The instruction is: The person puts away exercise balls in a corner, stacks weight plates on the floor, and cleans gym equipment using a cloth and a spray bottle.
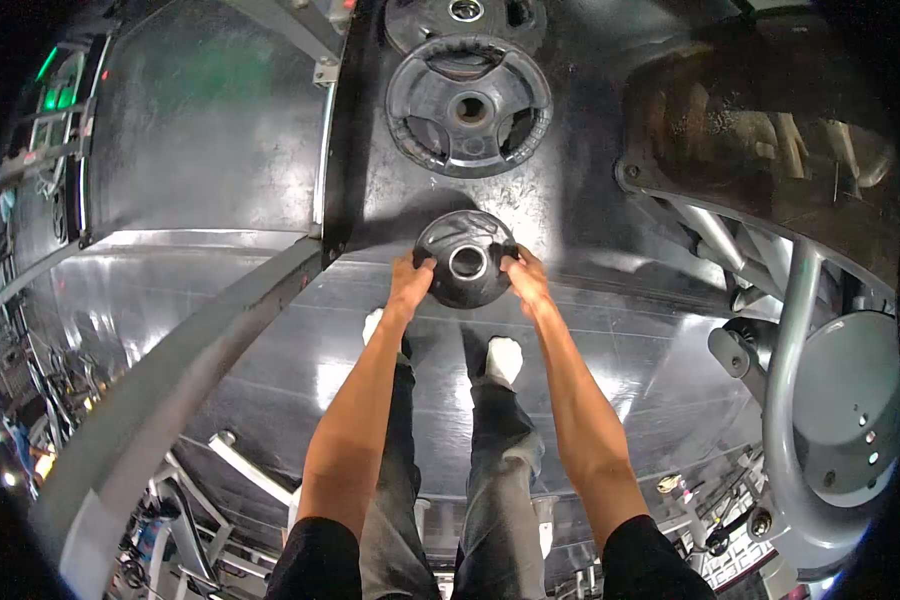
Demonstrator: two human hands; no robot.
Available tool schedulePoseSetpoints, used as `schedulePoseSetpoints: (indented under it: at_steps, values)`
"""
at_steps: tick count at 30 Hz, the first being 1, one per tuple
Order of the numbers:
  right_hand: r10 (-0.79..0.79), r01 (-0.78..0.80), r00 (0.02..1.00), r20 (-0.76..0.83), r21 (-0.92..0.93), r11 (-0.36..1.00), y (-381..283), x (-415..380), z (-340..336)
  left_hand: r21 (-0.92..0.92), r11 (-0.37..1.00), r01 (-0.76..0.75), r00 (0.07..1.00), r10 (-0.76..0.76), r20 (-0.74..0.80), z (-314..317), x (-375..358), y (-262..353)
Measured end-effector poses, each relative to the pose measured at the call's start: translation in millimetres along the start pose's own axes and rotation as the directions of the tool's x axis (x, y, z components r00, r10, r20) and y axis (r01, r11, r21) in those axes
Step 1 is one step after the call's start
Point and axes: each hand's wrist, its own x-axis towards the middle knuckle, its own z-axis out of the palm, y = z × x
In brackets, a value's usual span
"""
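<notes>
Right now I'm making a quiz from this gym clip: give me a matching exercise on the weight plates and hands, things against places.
Things:
1. small weight plate
2. large weight plate
3. left hand
4. right hand

Places:
A. lying on the dark floor, beyond the hands
B. gripping the small plate's left edge
C. held between both hands
D. gripping the small plate's right edge

Pairs: 1-C, 2-A, 3-B, 4-D

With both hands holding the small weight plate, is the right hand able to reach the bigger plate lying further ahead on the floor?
Probably not right now. The right hand grips the small plate together with the left hand, so it is occupied. The bigger plate lies apart, further ahead, with bare floor between; nothing blocks the way.
</notes>
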Motion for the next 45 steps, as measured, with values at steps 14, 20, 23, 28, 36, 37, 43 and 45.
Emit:
schedulePoseSetpoints:
  at_steps: [14,20,23,28,36,37,43,45]
  values:
    - [0.073,-0.078,0.997,-0.029,-0.340,0.937,13,96,50,0.064,0.974,0.219,0.975,-0.215,-0.065,-15,102,-26]
    - [0.030,-0.046,0.997,-0.065,-0.250,0.967,20,99,66,0.022,0.975,0.220,0.975,-0.219,-0.045,-17,115,-37]
    - [-0.011,0.023,0.995,0.097,-0.125,0.992,21,93,68,-0.032,0.978,0.208,0.978,-0.207,0.023,-13,112,-39]
    - [-0.192,0.175,0.981,-0.029,-0.298,0.939,49,94,88,-0.175,0.984,0.041,0.990,-0.017,0.139,-8,89,-35]
    - [-0.127,0.120,0.992,-0.003,0.363,0.924,48,-5,64,0.083,0.992,-0.092,0.987,0.079,0.143,-17,2,-17]
    - [-0.166,0.134,0.986,0.000,0.587,0.799,42,-26,54,0.089,0.990,-0.105,0.985,0.091,0.147,-16,-16,-9]
    - [-0.149,0.290,0.957,-0.250,0.780,0.555,11,-144,-6,-0.212,0.971,-0.107,0.987,0.129,0.095,1,-123,17]
    - [-0.146,0.340,0.940,-0.309,0.806,0.485,8,-186,-27,-0.225,0.961,-0.158,0.973,0.190,0.131,8,-171,41]
